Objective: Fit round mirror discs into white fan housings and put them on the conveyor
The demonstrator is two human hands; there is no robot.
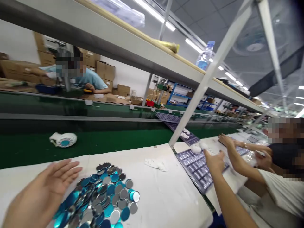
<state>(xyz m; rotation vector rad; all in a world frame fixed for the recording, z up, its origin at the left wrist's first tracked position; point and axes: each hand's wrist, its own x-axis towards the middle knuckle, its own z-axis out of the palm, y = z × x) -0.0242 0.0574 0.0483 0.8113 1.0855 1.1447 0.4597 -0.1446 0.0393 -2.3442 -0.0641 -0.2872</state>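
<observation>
Left hand (pixel 40 193) is wide open, fingers spread, just beside a heap of shiny blue-and-silver discs (pixel 106 196) on the white bench (pixel 161 193). Right hand (pixel 215 162) is half-curled over a purple tray (pixel 197 171), can't tell if it's gripping anything.

Round blue-and-silver metal discs (pixel 110 193) lie loosely heaped.

We look from a single head-worn camera, tilted, facing forward and down across a long white workbench (pixel 166 193), close above a heap of round silver-and-teal metal discs (pixel 99 196), toward a flat green conveyor belt (pixel 95 148)
</observation>
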